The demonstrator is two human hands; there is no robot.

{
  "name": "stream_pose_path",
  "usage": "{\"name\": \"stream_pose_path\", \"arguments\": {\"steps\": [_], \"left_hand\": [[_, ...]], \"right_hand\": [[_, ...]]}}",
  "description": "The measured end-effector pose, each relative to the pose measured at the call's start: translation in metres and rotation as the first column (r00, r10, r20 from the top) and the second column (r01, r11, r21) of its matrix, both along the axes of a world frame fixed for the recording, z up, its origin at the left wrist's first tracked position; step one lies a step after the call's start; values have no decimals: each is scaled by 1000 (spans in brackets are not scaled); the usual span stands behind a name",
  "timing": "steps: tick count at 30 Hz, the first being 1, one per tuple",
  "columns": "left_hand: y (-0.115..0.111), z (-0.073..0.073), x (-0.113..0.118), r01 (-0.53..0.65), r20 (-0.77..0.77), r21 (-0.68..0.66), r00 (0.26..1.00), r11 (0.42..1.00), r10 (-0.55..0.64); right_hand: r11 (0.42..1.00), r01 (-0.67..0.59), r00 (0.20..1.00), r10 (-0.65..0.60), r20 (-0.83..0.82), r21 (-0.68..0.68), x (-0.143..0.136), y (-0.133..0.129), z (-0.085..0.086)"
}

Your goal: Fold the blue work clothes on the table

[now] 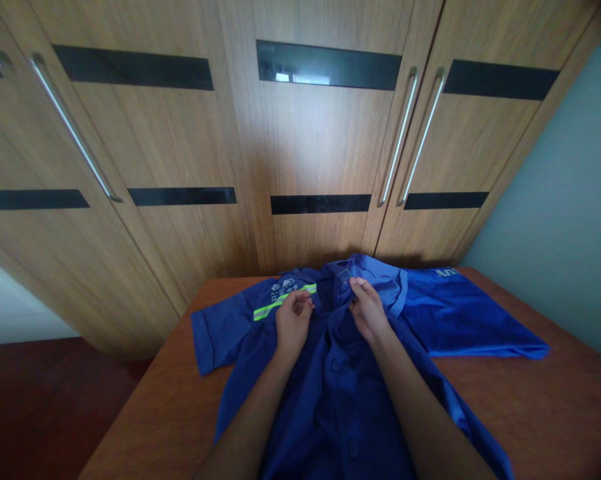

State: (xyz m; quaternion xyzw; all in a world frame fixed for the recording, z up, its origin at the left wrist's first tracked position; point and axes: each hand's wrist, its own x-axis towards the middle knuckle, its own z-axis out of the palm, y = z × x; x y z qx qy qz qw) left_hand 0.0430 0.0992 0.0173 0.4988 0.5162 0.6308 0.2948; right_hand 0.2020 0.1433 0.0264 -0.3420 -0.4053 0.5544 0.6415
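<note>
A blue short-sleeved work shirt [300, 373] lies front up, its collar toward the wardrobe. Buttons run down its middle, and a yellow-green reflective strip crosses the chest under white lettering. Up at the collar, my right hand [367, 307] pinches the shirt's edge between thumb and fingers. My left hand [294, 317] hovers over or rests on the chest beside the reflective strip, fingers curled with thumb and fingertips close together; whether anything is between them cannot be made out.
The shirt lies on a reddish-brown wooden table [180, 413]. To the right is a folded brighter blue garment [465, 320] with pale lettering. Behind the table stands a wooden wardrobe [315, 147] with metal handles and dark strips. A pale wall [560, 220] borders the right side.
</note>
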Motion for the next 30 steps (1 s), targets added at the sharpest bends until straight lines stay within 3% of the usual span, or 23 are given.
{"name": "stream_pose_path", "arguments": {"steps": [11,17,25,30], "left_hand": [[3,1,-2,-3,5,-11,1000,1000,3],[5,-2,-5,-12,-55,32,998,999,14],[-1,5,-9,-20,-190,95,981,995,38],[-1,5,-9,-49,-177,96,982,994,66]], "right_hand": [[973,-150,959,100,266,176,-25,-14,8],[943,-119,831,-76,551,310,-25,-16,6],[918,-160,758,-121,641,362,-24,-20,8],[884,-215,723,-141,676,415,-26,-23,9]]}}
